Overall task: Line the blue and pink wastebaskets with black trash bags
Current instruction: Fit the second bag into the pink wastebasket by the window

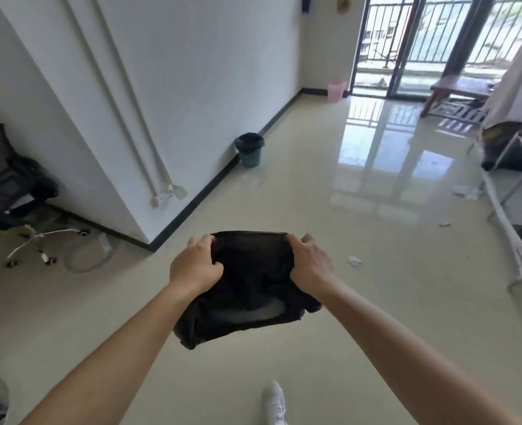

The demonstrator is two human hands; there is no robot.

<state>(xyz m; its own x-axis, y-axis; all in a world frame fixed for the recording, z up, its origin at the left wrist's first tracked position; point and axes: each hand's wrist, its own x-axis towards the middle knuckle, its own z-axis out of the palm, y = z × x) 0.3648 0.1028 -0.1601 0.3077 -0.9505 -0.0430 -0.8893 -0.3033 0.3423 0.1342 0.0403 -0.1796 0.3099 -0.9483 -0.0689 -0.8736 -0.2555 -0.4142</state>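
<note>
At the left of the view, an office chair (pixel 11 191) stands in a recess beside the white wall (pixel 192 72). The left hand (pixel 196 266) is closed on the left edge of a black trash bag (pixel 250 289), fingers curled over the rim. The bag is held in the air, in front of the body and above the floor (pixel 330 240), with its mouth stretched taut between the two hands and its body hanging loose beneath. The blue wastebasket (pixel 250 150) stands against the wall further on and is already fitted with a black liner folded over its rim. The right hand (pixel 310 266) is closed on the bag's right edge in the same manner. The pink wastebasket (pixel 336 89) stands in the far corner beside the balcony door (pixel 407 44); no liner can be seen on it.

The step in hand is judged to be the opening of the second bag. The bag must next be carried to the pink wastebasket, lowered inside, and its rim folded over the edge.
</note>
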